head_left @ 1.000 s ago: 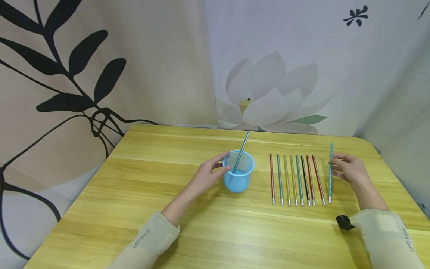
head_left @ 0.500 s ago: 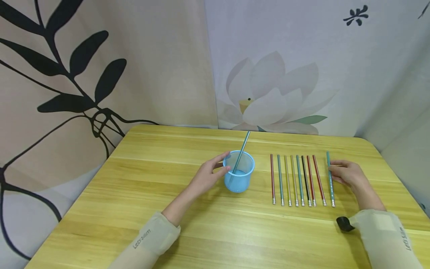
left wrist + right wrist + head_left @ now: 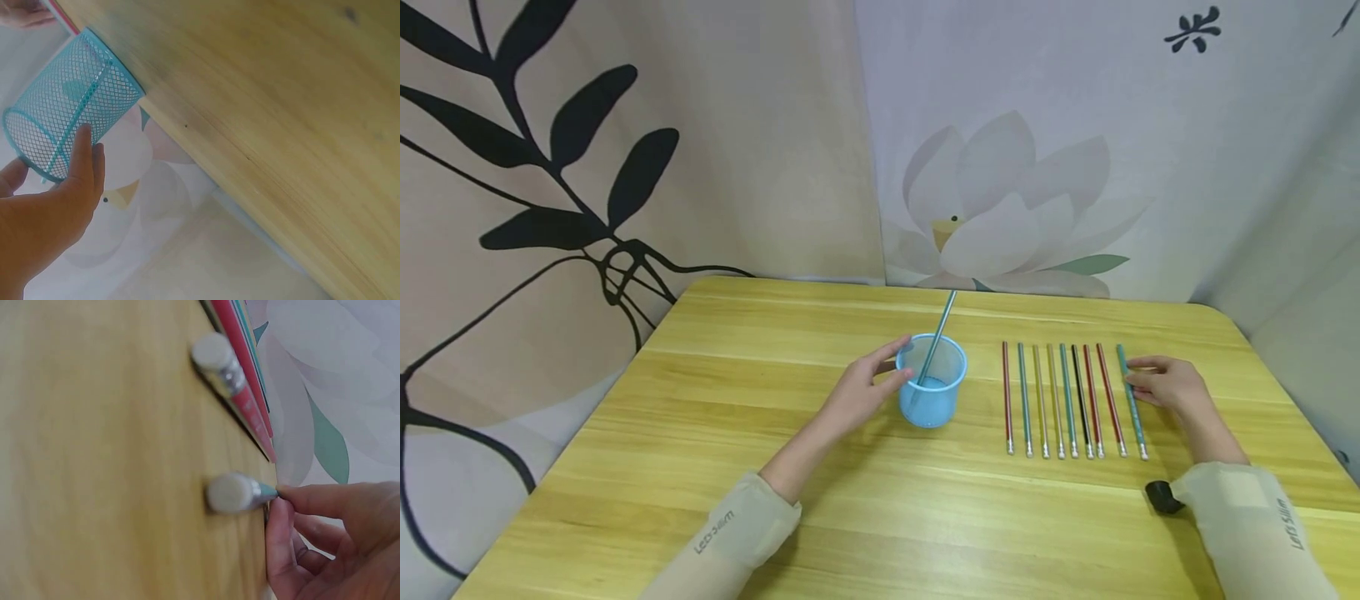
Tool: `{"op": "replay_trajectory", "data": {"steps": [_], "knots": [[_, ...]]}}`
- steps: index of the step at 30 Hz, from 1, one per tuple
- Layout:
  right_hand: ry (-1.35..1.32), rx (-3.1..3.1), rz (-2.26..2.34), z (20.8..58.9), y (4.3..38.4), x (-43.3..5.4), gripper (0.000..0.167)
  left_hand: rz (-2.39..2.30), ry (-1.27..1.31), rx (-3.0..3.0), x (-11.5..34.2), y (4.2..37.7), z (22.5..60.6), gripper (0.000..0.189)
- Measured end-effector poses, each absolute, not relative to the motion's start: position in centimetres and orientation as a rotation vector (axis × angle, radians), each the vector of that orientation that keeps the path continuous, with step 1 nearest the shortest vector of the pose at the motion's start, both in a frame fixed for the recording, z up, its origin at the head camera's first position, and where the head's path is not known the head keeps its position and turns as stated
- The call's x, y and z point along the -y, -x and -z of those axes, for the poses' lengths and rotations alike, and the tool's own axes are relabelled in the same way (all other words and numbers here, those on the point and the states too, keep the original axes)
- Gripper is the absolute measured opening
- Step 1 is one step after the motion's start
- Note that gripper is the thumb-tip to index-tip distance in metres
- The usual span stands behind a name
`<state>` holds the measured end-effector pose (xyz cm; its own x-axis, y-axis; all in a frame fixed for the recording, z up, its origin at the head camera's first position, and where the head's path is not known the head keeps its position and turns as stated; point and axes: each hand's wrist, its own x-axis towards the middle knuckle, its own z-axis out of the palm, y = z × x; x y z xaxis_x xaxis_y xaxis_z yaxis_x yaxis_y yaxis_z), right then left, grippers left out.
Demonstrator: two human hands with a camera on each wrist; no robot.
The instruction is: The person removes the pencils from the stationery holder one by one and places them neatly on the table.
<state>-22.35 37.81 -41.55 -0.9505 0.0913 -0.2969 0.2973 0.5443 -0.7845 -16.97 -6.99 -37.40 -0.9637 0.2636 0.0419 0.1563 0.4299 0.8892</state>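
Note:
A light blue mesh pencil cup (image 3: 934,404) stands upright on the table with a teal pencil (image 3: 937,337) leaning in it. My left hand (image 3: 859,392) holds the cup from its left side, thumb and fingers spread about the rim; the left wrist view shows the same hand (image 3: 53,215) at the cup's mouth. At the right, my right hand (image 3: 1172,387) pinches another teal pencil (image 3: 1133,408) between thumb and forefinger. That pencil lies slightly slanted, its white eraser (image 3: 230,492) toward me. Beside it is a row of several pencils, the nearest a red one (image 3: 1111,400).
The row also has a black pencil (image 3: 1082,400) and a yellow pencil (image 3: 1041,404), erasers toward me. A patterned curtain (image 3: 775,150) hangs behind the wooden table (image 3: 925,517). A black object (image 3: 1163,497) sits at my right cuff.
My right hand has brought the teal pencil down and left toward the row, and its far end has tilted leftward. My left hand has stayed at the cup.

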Motion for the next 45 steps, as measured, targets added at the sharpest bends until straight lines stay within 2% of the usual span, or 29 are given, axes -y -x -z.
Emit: {"op": "replay_trajectory", "data": {"steps": [14,30,45], "knots": [[-0.296,-2.662,1.494,40.6,21.6,-36.2,0.05,-1.604,-0.367,-2.546,6.9,17.0,37.4,0.054],[0.039,-2.561,1.687,36.3,21.6,-24.6,0.046,-1.607,-0.354,-2.557,7.0,16.8,37.7,0.053],[0.215,-2.381,1.811,36.5,22.7,-16.4,0.04,-1.62,-0.378,-2.543,6.7,17.1,37.4,0.054]]}}
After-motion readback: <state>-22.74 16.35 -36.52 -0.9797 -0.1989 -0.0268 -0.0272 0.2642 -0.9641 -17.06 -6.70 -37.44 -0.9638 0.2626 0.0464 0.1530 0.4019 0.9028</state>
